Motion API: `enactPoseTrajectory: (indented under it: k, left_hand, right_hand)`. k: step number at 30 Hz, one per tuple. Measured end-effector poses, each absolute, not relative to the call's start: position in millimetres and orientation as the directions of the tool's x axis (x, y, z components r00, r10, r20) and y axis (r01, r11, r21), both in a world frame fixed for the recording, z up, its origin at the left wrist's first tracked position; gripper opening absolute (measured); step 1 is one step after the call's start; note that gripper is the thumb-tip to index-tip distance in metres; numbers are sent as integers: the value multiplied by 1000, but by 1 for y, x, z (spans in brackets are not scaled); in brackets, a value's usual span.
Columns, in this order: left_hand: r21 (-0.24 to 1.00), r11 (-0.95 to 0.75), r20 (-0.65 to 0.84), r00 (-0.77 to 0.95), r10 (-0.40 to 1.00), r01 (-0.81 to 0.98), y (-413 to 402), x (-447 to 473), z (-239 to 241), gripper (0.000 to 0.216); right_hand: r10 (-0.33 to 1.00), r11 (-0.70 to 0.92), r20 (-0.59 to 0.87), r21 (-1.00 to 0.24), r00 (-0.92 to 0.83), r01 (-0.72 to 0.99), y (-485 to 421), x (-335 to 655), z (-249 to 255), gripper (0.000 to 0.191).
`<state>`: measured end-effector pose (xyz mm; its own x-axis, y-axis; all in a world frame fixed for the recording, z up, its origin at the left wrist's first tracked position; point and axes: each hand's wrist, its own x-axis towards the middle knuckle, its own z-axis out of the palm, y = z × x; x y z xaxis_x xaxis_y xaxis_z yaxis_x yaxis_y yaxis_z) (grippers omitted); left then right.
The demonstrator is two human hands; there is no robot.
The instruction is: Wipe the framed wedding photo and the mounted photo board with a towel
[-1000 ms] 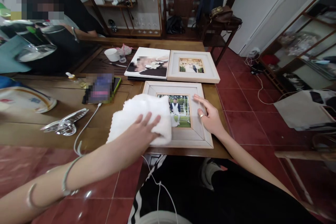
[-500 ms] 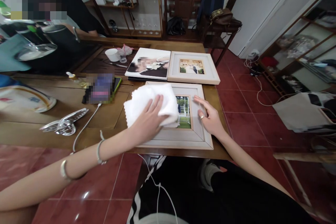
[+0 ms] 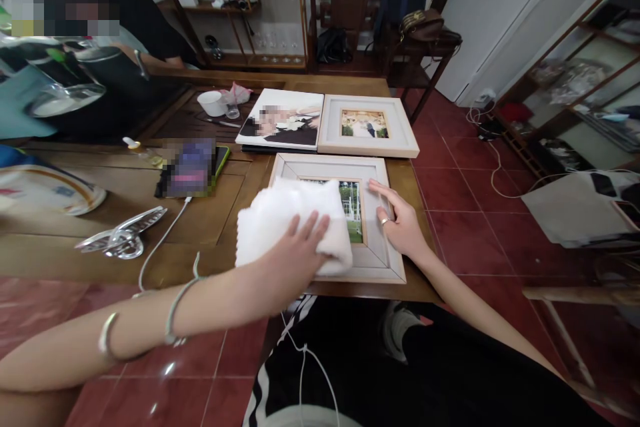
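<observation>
My left hand (image 3: 295,257) presses on a folded white cloth (image 3: 273,217), with its thumb side at the cloth's right edge. The cloth lies over the left and lower part of a pale wooden picture frame (image 3: 390,265). On the uncovered side of the frame, a photo (image 3: 353,213) with greenery and a white structure shows. My right hand (image 3: 400,223), with a ring on it, rests at the frame's right border. Its fingers are stretched out on the frame and its thumb is apart from them.
Behind lie a white photo panel (image 3: 270,140) and a second framed photo (image 3: 405,140). A phone (image 3: 193,167) on a cable, a dropper bottle (image 3: 143,152), a shiny metal ornament (image 3: 123,233) and a white cup (image 3: 212,104) stand left. A co-worker's arm (image 3: 150,61) shows at the far left.
My left hand and the cloth have moved toward me and slightly right over the frame, baring its upper left corner. My right hand stays at the right border.
</observation>
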<state>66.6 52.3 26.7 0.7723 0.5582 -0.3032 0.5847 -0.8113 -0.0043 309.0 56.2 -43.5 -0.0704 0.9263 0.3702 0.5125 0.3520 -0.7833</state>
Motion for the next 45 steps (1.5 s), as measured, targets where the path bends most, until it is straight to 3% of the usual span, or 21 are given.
enactPoseTrajectory:
  k: [5,10,15,20,23,30,34,41,45]
  left_hand:
    - [125,-878,-303,860,410,463,-10,55,34,54]
    - [85,-841,-201,836,510,534,-5,65,22,55]
    - [40,-777,-88,777,624,629,44,88,5,43]
    - [25,-735,67,733,677,677,97,98,-9,49]
    - [15,-736,41,735,677,677,107,102,-8,45]
    - [80,-855,-183,850,493,513,37,99,19,43]
    - [152,-895,-137,905,402,420,0,91,24,34]
    - [89,-832,-90,836,541,548,34,104,10,34]
    - [84,-781,-57,785,617,619,81,104,14,53]
  right_hand:
    - [926,351,372,-781,-65,516,56,309,-43,51]
    - [924,357,376,-775,-74,522,56,309,-43,51]
    - [921,366,381,-767,-85,527,57,310,-44,50]
    - [928,348,363,-772,-82,532,56,310,-42,50]
    - [929,346,363,-770,-77,536,57,309,-42,47]
    - [916,375,389,-753,-93,541,58,309,-43,34]
    - [914,395,379,-756,-144,523,58,308,-41,34]
    - [922,372,369,-769,-115,520,58,308,-40,37]
    - [914,393,383,-750,-136,532,58,309,-42,36]
